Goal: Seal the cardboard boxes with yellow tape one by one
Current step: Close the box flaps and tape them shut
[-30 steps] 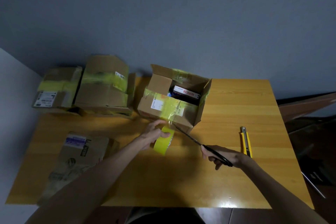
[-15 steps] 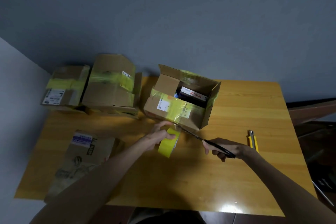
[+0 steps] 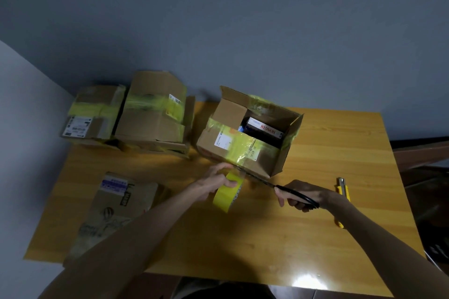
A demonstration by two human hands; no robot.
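Observation:
An open cardboard box (image 3: 262,160) stands mid-table, a strip of yellow tape running down its front; a carton marked HONGDI lies inside. My left hand (image 3: 213,183) grips the yellow tape roll (image 3: 227,193) just below the box's front edge. My right hand (image 3: 303,195) grips black scissors (image 3: 274,185), whose blades reach left to the tape between roll and box. Two taped boxes (image 3: 150,114) stand at the back left.
A flat brown box (image 3: 116,209) with a printed label lies on the wooden table (image 3: 267,245) at the front left. A yellow utility knife (image 3: 343,188) lies to the right of my right hand. A grey wall rises behind the table.
The scissor blades have stayed at the tape below the box edge. My left hand still holds the roll. The view has shifted slightly, with the table contents drifting right in frame.

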